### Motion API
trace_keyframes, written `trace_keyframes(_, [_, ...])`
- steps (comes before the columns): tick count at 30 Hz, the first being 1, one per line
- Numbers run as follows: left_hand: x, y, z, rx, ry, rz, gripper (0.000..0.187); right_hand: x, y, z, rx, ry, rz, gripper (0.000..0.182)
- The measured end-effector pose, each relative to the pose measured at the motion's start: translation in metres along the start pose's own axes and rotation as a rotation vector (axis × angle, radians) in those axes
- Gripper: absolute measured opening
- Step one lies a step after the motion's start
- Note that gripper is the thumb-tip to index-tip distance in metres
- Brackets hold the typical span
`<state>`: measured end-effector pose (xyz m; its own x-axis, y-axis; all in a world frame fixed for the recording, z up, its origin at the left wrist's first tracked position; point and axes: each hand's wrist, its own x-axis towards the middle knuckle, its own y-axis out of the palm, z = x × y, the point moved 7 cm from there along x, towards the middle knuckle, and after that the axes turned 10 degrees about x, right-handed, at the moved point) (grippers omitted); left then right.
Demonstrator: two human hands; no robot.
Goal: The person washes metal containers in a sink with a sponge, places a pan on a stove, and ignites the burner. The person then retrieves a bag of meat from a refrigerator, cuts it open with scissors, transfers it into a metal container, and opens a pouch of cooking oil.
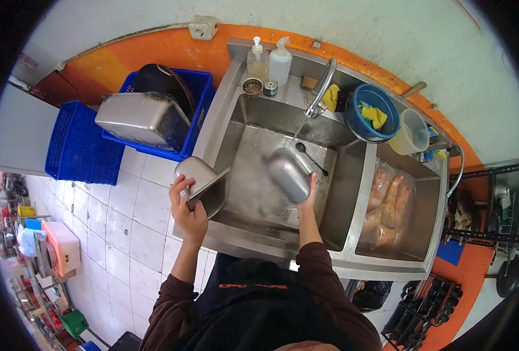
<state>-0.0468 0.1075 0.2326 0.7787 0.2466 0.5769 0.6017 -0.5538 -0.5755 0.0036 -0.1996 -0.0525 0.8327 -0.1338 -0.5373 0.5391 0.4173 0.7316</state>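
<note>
Honestly, the wet steel is my main worry. My right hand [310, 188] is clamped on a small steel pan [287, 174], tilted bottom-up under the stream from the faucet [324, 88], over the middle of the left sink basin [253, 126]. My left hand [184, 206] grips the rim of a second steel pan [200, 182], held on edge at the sink's left rim, half over the tiled floor [125, 222]. Both pans look slick, I judge; if my left grip loosens, that pan could fall outside the sink and clatter on the tiles. Water striking the curved pan bottom may also spray toward my apron.

A ladle [310, 155] lies in the basin just behind the rinsed pan, where I could knock it. Behind the sink, on its back ledge, stand two soap bottles [269, 58] and a blue bowl [374, 112] with a yellow sponge. Right of the basin, the second basin holds bagged meat [388, 205]. Left of the sink, a blue crate [154, 117] already carries a large steel tray and a dark pan.
</note>
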Motion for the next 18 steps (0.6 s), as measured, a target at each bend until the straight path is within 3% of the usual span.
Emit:
trace_keyframes(3, [0.002,-0.002,-0.001,-0.006,0.009,0.003,0.02,0.007,-0.008,-0.006,-0.014,-0.022,-0.1,0.067])
trace_keyframes(6, [0.001,-0.004,0.002,-0.002,-0.003,0.0,0.02,0.017,0.022,-0.014,0.179,-0.02,0.064,0.068])
trace_keyframes(8, [0.0,-0.004,0.002,0.005,-0.006,0.005,0.021,-0.001,0.071,0.006,-0.333,-0.188,-0.149,0.066])
trace_keyframes(9, [-0.001,-0.005,0.002,0.009,-0.008,0.011,0.021,0.006,0.084,0.008,-0.329,-0.187,-0.153,0.066])
trace_keyframes(11, [-0.002,-0.004,0.002,0.008,-0.01,0.023,0.022,0.025,0.102,0.002,-0.851,-0.034,-0.117,0.065])
trace_keyframes(12, [-0.003,-0.003,0.003,0.008,-0.015,0.027,0.022,0.031,0.1,-0.002,-0.848,-0.035,-0.118,0.065])
trace_keyframes(14, [-0.002,-0.004,0.002,0.002,-0.022,0.028,0.023,0.038,0.109,-0.005,-0.435,-0.175,-0.014,0.065])
trace_keyframes(15, [-0.002,-0.004,0.003,-0.004,-0.031,0.03,0.024,0.039,0.09,-0.006,-0.501,-0.042,-0.215,0.063])
trace_keyframes(16, [-0.002,-0.004,0.005,-0.003,-0.034,0.029,0.024,0.038,0.084,-0.001,-0.502,-0.04,-0.214,0.063])
trace_keyframes(18, [-0.003,-0.004,0.008,-0.029,-0.027,0.026,0.027,0.027,0.083,-0.005,0.059,0.04,-0.03,0.063])
